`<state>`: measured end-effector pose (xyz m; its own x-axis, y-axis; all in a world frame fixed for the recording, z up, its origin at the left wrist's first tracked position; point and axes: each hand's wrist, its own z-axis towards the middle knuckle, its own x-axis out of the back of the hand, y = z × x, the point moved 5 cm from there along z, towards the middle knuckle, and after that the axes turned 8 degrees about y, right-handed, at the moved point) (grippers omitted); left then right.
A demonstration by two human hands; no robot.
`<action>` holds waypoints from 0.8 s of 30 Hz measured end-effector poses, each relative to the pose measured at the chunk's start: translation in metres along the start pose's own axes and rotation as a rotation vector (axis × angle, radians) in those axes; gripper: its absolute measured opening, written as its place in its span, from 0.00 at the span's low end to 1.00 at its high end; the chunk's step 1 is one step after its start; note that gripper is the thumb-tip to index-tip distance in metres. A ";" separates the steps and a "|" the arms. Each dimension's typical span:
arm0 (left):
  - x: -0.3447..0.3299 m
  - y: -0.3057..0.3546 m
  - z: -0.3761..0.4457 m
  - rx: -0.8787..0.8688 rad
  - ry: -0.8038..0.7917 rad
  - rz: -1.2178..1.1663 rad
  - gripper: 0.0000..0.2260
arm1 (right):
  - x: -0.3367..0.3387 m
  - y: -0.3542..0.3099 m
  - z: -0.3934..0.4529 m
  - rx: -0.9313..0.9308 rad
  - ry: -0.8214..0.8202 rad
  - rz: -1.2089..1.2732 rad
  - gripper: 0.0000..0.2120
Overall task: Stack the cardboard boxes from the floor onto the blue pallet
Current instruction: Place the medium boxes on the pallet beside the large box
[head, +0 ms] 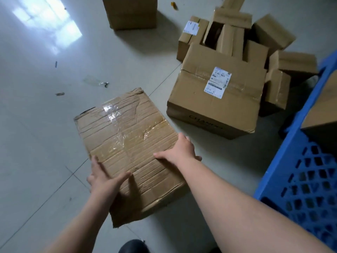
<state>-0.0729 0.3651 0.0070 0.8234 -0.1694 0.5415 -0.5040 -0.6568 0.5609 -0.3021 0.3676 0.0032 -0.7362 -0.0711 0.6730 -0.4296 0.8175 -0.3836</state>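
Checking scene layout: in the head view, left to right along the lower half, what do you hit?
Left hand → crumpled taped box → right hand → labelled box → blue pallet.

Left hand (104, 177): bare forearm reaching in from the near left, thumb splayed to the right, fingers wrapped out of sight. Right hand (179, 149): bare forearm stretched from the near right, thumb pointing left, fingers curled down on the far side.
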 end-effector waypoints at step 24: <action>-0.158 0.233 -0.269 -0.697 -0.479 0.217 0.47 | 0.280 0.229 -0.170 -0.434 0.679 0.794 0.49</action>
<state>-0.3903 0.4367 0.2203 0.6325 -0.6322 0.4475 -0.5785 -0.0014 0.8157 -0.5178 0.6323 0.2107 -0.2263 0.7739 0.5915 0.3486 0.6314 -0.6927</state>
